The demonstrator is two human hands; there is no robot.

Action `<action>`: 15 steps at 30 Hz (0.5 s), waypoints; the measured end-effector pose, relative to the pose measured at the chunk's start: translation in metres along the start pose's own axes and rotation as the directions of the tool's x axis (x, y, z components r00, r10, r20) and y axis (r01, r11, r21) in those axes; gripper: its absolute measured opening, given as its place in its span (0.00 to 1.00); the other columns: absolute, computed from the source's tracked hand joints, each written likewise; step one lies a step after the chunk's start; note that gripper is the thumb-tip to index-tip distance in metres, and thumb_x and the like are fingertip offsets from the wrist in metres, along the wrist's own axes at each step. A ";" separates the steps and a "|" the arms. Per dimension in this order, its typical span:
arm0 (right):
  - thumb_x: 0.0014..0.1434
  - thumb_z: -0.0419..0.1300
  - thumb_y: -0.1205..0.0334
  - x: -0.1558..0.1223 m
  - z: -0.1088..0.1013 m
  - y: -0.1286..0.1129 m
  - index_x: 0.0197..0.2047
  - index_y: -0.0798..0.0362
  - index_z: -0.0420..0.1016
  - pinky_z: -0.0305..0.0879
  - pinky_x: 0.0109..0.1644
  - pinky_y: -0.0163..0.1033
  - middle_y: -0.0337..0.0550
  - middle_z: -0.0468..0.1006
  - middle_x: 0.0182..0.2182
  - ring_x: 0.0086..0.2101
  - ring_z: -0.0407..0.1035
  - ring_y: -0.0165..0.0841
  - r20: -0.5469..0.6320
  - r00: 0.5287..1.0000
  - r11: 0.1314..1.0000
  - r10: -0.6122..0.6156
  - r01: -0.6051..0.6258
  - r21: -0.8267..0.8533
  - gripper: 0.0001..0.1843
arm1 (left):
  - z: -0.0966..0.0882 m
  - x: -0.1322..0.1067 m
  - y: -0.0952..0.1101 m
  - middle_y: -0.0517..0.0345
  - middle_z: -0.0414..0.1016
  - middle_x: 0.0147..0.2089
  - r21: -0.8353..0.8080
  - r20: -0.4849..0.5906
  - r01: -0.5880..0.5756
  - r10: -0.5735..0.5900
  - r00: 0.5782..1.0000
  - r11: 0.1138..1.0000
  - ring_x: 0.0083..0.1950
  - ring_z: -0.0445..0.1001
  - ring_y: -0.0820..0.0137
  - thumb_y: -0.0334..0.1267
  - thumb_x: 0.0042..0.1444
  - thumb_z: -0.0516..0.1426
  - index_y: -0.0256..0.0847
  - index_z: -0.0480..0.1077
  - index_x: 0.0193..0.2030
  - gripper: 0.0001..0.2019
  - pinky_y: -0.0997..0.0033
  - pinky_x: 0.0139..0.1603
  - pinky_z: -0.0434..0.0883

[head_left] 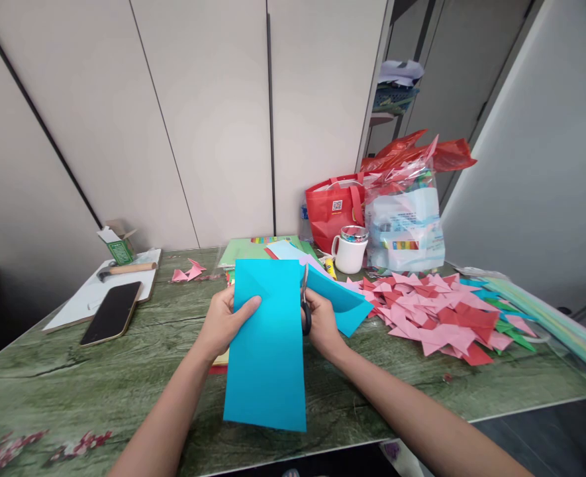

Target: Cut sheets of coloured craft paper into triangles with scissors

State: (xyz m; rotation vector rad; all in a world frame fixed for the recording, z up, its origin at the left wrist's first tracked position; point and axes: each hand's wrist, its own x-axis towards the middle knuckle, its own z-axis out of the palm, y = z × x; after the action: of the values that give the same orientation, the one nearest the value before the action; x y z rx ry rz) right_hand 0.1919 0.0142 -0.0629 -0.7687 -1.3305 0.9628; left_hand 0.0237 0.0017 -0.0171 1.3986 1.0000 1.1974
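A large blue sheet of paper is held upright over the table by my left hand, its thumb pressed on the front and the other fingers behind. My right hand grips a pair of scissors with black handles at the sheet's right edge. The blades point up and away from me, along that edge. To the right of the scissors, another blue piece slants off above my right hand. Whether it is still joined to the sheet is hidden. Coloured papers lie partly covered behind the sheet.
Pink and red folded paper pieces are heaped at the right. Behind stand a white mug, a red bag and a clear plastic bag. At the left lie a phone and a hammer.
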 end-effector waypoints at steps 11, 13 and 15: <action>0.51 0.54 0.44 -0.022 0.005 -0.004 0.47 0.52 0.62 0.57 0.24 0.32 0.37 0.69 0.23 0.21 0.60 0.28 0.236 0.945 0.969 -0.225 0.241 -0.043 0.25 | -0.010 0.015 -0.009 0.50 0.76 0.39 0.006 -0.431 -0.115 0.106 0.896 0.993 0.35 0.74 0.63 0.45 0.42 0.61 0.37 0.69 0.37 0.17 0.68 0.31 0.71; 0.50 0.56 0.43 -0.023 0.005 -0.005 0.49 0.51 0.60 0.58 0.25 0.32 0.40 0.70 0.28 0.23 0.62 0.28 0.204 0.955 0.976 -0.216 0.216 0.019 0.28 | -0.010 0.015 -0.010 0.51 0.77 0.39 0.035 -0.439 -0.142 0.143 0.887 0.989 0.35 0.74 0.63 0.45 0.43 0.60 0.37 0.69 0.38 0.17 0.68 0.31 0.71; 0.50 0.56 0.44 -0.021 0.006 -0.009 0.48 0.51 0.62 0.60 0.25 0.33 0.41 0.71 0.30 0.24 0.64 0.29 0.134 0.976 0.983 -0.173 0.164 0.081 0.27 | -0.010 0.016 -0.012 0.51 0.76 0.40 0.059 -0.436 -0.162 0.171 0.884 0.985 0.37 0.74 0.63 0.45 0.43 0.60 0.37 0.69 0.40 0.18 0.67 0.34 0.71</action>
State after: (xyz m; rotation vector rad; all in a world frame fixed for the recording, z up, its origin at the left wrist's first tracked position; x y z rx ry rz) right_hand 0.1877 -0.0094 -0.0634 -0.5334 -1.4522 0.9352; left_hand 0.0168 0.0207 -0.0262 1.2738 1.2202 1.6875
